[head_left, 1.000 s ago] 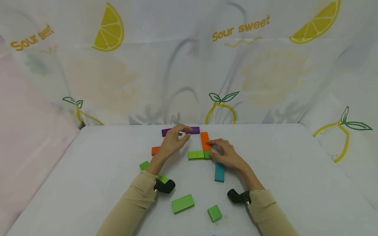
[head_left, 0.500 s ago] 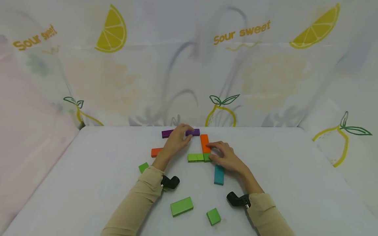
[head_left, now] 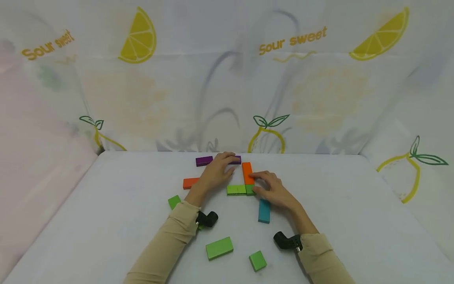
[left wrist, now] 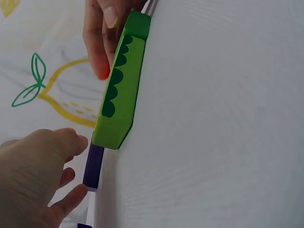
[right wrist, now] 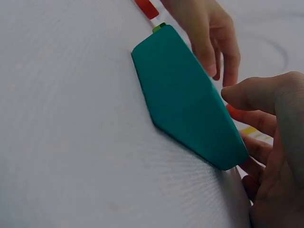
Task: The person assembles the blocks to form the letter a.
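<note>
Where two purple blocks [head_left: 204, 161] and one teal block [head_left: 264, 212] lie, both grips [head_left: 214, 172] [head_left: 274, 191] are spread.

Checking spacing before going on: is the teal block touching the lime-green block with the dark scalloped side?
Apart. The head view shows it: a strip of white tabletop separates the teal block from the lime-green block.

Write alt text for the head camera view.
A person's left hand reaches to a purple block, and their right hand to an orange block and small green block, on a white table. Other coloured blocks lie nearby, before a lemon-printed backdrop.
</note>
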Available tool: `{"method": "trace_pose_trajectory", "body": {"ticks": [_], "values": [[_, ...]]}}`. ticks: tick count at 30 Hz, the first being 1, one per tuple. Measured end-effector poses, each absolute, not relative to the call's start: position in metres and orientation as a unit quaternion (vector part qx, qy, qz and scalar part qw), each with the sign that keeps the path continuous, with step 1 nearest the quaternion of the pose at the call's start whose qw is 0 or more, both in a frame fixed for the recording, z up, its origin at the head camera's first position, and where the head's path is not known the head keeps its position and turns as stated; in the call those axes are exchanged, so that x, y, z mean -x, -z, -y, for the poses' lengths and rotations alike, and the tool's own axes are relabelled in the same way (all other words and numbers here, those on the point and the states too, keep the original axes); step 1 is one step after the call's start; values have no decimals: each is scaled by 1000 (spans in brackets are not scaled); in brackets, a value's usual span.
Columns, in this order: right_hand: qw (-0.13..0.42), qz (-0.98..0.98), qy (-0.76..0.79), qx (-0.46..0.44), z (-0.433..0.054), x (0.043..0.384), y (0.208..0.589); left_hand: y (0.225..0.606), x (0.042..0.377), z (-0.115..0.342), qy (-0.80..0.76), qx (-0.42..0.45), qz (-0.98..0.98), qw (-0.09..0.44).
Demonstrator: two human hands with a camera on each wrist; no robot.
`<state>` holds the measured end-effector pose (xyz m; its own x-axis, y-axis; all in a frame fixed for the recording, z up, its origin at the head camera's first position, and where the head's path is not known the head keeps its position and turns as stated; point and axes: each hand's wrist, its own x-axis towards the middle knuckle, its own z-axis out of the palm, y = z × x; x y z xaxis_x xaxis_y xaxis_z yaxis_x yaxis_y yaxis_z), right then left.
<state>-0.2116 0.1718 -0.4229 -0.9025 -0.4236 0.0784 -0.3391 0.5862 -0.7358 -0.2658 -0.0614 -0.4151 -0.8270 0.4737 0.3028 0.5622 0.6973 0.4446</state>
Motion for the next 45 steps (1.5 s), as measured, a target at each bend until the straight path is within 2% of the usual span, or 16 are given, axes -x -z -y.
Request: {"method": "trace_pose_trajectory", "body": {"ticks": [17,45], "values": [[58,-887,403,217,-169,206,428,421,258,66,243,275,929,45],[49,-885,406,221,-173,212,427,421,266,65,258,281,920,94]]}}
